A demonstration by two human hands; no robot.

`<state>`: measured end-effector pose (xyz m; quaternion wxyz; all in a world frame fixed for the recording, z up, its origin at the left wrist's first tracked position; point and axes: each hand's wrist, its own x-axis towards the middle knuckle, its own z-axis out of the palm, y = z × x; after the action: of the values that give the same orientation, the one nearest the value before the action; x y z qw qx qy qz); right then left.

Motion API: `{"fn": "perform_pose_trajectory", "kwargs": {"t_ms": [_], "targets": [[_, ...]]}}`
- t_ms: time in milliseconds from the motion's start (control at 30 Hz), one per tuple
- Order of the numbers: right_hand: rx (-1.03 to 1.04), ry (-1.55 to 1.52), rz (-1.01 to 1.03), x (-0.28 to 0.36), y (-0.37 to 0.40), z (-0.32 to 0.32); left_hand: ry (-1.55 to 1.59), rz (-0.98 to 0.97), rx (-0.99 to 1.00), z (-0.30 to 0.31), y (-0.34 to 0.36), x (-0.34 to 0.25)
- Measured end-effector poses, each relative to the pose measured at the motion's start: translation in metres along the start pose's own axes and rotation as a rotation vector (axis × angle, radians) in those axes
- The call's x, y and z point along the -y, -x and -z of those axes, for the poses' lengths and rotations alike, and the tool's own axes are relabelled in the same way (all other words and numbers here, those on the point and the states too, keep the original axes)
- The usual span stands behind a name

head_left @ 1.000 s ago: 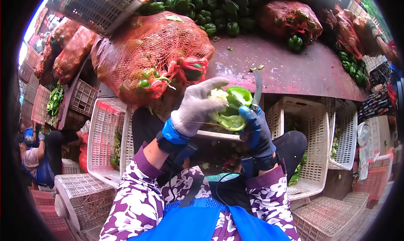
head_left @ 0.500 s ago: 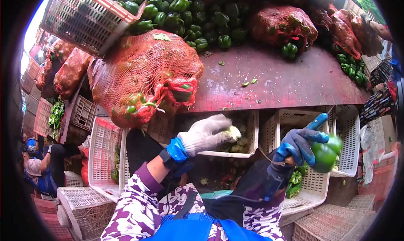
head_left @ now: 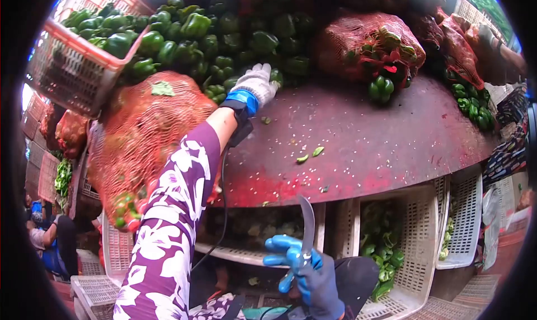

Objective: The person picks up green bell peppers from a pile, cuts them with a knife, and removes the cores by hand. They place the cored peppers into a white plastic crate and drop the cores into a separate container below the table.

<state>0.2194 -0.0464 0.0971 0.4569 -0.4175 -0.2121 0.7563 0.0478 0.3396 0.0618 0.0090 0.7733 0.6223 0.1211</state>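
Note:
My left hand (head_left: pixel 256 86), in a white glove, reaches to the near edge of a pile of green bell peppers (head_left: pixel 221 68). Its fingers are stretched out against a bell pepper (head_left: pixel 276 77); their undersides are hidden. Low in front of me, my right hand (head_left: pixel 307 269), in a blue-coated glove, grips a knife (head_left: pixel 308 222) with a curved blade pointing up. The knife's handle is mostly hidden in the fingers.
A red mesh sack (head_left: pixel 151 130) of peppers stands left on the dark red table (head_left: pixel 347 130), another sack (head_left: pixel 372 40) at the back. An orange-rimmed crate (head_left: pixel 78 63) holds peppers. Below the table edge, a crate (head_left: pixel 419 242) holds green pieces. Another person (head_left: pixel 50 236) sits far left.
My left hand has moved forward to the pile, and the pale piece it held is gone from it. My right hand has come down and inward; the green pepper there is gone and the knife blade shows.

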Motion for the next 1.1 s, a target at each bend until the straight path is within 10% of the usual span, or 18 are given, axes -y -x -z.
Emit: {"fn": "perform_pose_trajectory", "kwargs": {"t_ms": [467,733,1100], "targets": [[-0.081,-0.054,-0.036,0.009,-0.001,0.007,-0.256,0.15,0.209,-0.028,-0.035,-0.031],[-0.033,-0.022,0.058,-0.003,-0.014,0.019,-0.301,0.097,0.268,0.0,0.074,-0.064],[-0.283,0.245,0.211,-0.039,-0.064,0.014,0.645,0.279,0.241,0.015,0.24,-0.049]]}}
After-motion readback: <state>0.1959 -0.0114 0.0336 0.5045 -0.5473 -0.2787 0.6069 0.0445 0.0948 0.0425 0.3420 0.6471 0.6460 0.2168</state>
